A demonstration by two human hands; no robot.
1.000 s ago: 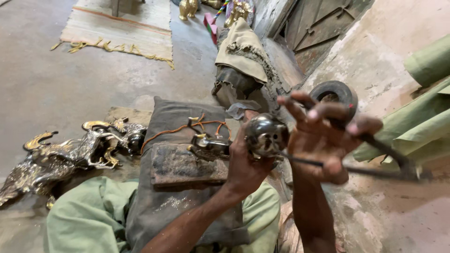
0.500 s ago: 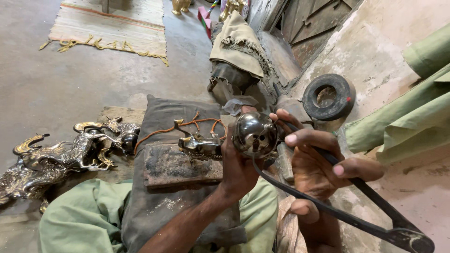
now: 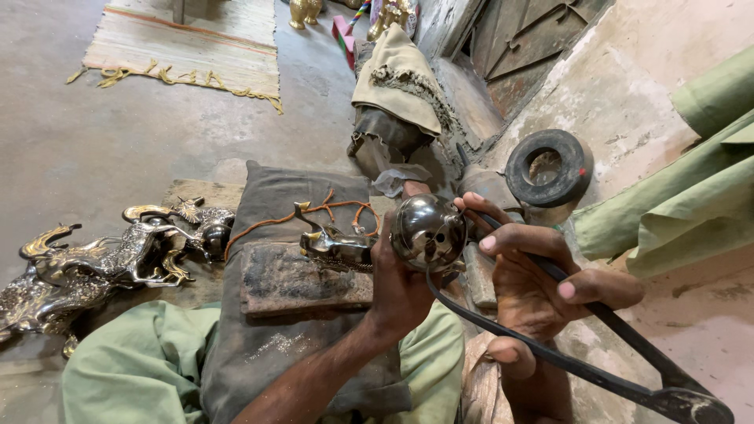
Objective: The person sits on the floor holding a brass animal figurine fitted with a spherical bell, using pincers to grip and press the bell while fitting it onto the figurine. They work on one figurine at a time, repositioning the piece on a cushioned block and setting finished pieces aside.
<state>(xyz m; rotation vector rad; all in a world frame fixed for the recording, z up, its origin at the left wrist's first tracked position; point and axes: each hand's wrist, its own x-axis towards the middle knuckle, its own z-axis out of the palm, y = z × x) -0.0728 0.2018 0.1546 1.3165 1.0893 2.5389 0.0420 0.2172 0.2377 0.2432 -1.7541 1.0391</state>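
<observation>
hands working a polished metal ball with long black tongs, seen from the head camera

head view: the left hand had its grip closed round the shiny metal ball, held above the dark cushion by the wooden block. the right hand had its fingers loosely curled over the black tongs, whose tips met the ball. a firm, steady hold with light tong pressure seemed wise. against the earlier frame, the ball sat a little lower and the tongs swung further right.
</observation>
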